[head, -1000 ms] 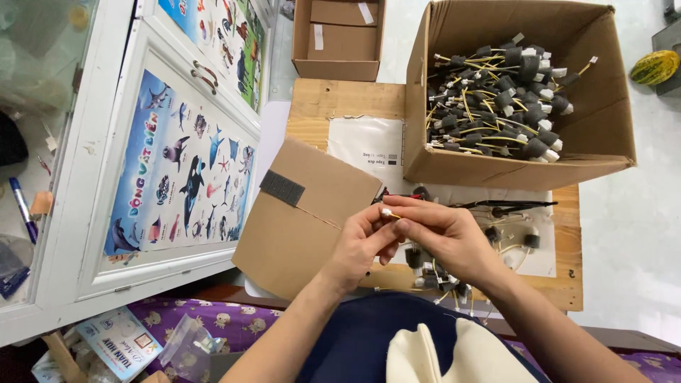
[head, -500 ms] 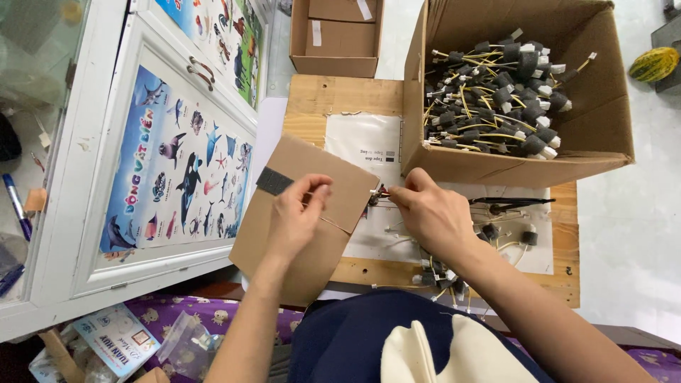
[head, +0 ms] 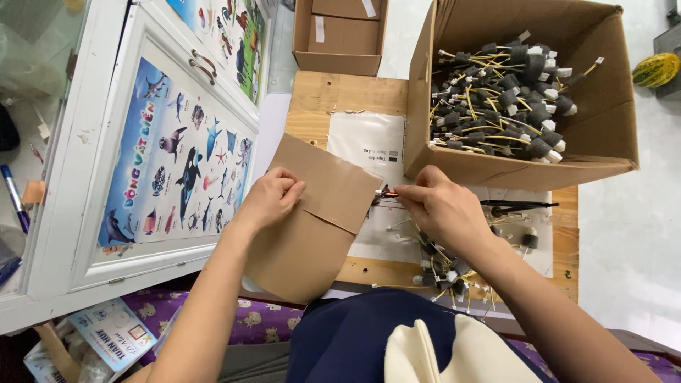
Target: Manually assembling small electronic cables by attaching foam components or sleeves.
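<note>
My right hand (head: 441,210) pinches the end of a thin wire lead (head: 387,193) over a white paper sheet (head: 369,145) on a low wooden table (head: 333,96). My left hand (head: 271,198) rests on a brown cardboard flap (head: 312,213), fingers curled at its slit, nothing seen in it. A big cardboard box (head: 525,167) just beyond my right hand holds several black-capped parts with yellow wires (head: 496,92). More such wired parts (head: 440,273) lie loose under and beside my right wrist.
A white cabinet door with a sea-animal poster (head: 177,156) stands at my left. A smaller empty cardboard box (head: 344,35) sits at the table's far end. A striped green-yellow object (head: 656,69) lies on the floor at right. Black tweezers-like tool (head: 521,205) lies on the paper.
My hands, joined at the wire a second ago, have parted. The left hand moved left onto the cardboard flap, while the right hand stays holding the wire.
</note>
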